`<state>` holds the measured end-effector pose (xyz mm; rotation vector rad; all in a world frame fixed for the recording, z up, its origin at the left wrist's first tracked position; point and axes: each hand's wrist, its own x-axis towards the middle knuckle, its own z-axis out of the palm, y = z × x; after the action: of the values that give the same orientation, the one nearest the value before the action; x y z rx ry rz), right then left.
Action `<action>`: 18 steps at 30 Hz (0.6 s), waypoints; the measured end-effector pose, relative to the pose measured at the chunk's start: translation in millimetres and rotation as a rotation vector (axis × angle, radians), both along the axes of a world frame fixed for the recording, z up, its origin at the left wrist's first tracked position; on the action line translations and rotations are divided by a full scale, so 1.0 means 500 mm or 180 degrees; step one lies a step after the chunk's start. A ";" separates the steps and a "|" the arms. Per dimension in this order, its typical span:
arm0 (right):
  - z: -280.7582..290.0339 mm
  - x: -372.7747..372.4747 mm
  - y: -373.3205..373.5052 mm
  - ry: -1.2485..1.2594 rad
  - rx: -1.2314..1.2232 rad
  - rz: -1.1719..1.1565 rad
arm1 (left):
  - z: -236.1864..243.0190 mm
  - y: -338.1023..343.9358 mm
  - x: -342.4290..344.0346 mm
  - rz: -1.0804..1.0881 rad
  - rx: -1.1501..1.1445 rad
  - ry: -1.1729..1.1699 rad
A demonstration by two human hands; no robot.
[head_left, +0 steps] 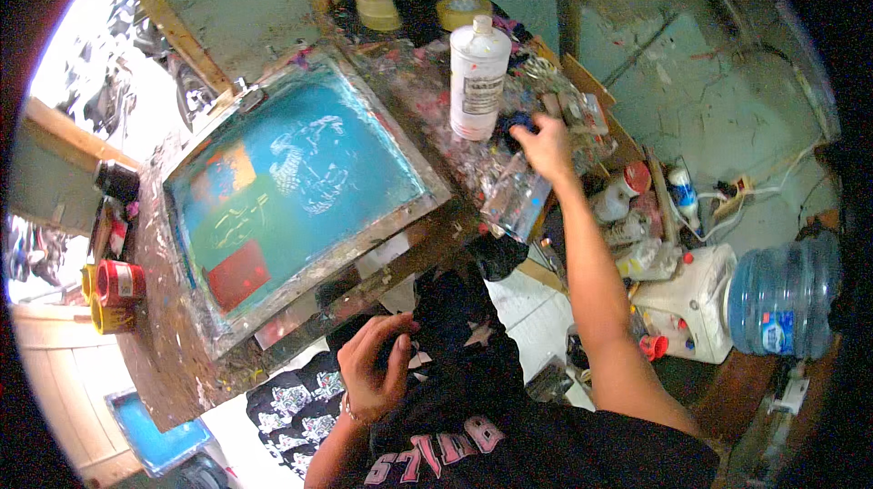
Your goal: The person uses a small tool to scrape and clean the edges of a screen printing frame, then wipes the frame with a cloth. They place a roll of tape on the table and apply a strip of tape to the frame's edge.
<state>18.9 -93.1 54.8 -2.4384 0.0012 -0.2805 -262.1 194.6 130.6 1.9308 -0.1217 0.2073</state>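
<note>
My right hand (546, 145) is closed on a small dark object (518, 128) beside a white bottle (475, 89) on the paint-stained workbench (423, 71). A clear scraper-like piece (514, 198) lies below that hand. My left hand (377, 362) hangs in front of my black shirt near the bench edge, fingers loosely bent and apart, holding nothing visible. To its upper left a screen-printing frame (300, 175) lies on the bench, its blue-green mesh carrying pale designs and red and tan patches.
Tape rolls (377, 3) sit at the back, red and yellow tubs (118, 284) at the left edge. At right are a large water jug (782, 298), a white container (691, 307), bottles (682, 194) and cables. A blue screen (159, 430) stands low at lower left.
</note>
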 end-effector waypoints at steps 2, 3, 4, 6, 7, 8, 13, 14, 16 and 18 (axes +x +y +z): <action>0.029 -0.036 -0.057 -0.0200 0.1410 0.0010 | -0.012 -0.020 0.041 -0.0211 0.0107 -0.0164; 0.040 -0.067 -0.089 -0.0057 0.2508 0.0059 | -0.023 -0.037 0.071 -0.0335 0.0130 -0.0319; 0.051 -0.098 -0.118 0.0071 0.3175 0.0263 | -0.036 -0.057 0.106 -0.0520 0.0193 -0.0479; 0.053 -0.151 -0.153 0.0029 0.3515 -0.0031 | -0.069 -0.114 0.190 -0.0962 0.0395 -0.0633; 0.044 -0.174 -0.163 -0.0162 0.3759 0.0077 | -0.089 -0.147 0.232 -0.1192 0.0475 -0.0641; 0.032 -0.192 -0.171 -0.0115 0.3827 -0.0477 | -0.111 -0.185 0.280 -0.1384 0.0819 -0.0752; -0.063 -0.189 -0.155 -0.0227 0.3673 -0.1491 | -0.219 -0.297 0.437 -0.1695 0.1847 -0.1062; -0.082 -0.175 -0.139 -0.0283 0.3364 -0.1491 | -0.237 -0.304 0.447 -0.1690 0.1950 -0.1000; -0.114 -0.160 -0.107 0.0005 0.2186 -0.1698 | -0.265 -0.306 0.453 -0.1796 0.2261 -0.0762; -0.138 -0.153 -0.074 -0.0650 0.0386 -0.1534 | -0.280 -0.304 0.452 -0.1750 0.2001 -0.0985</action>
<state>-57.7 -130.3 -14.2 -2.2498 0.5052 -0.7190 -36.0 42.7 -9.2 2.3780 -1.0104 0.0991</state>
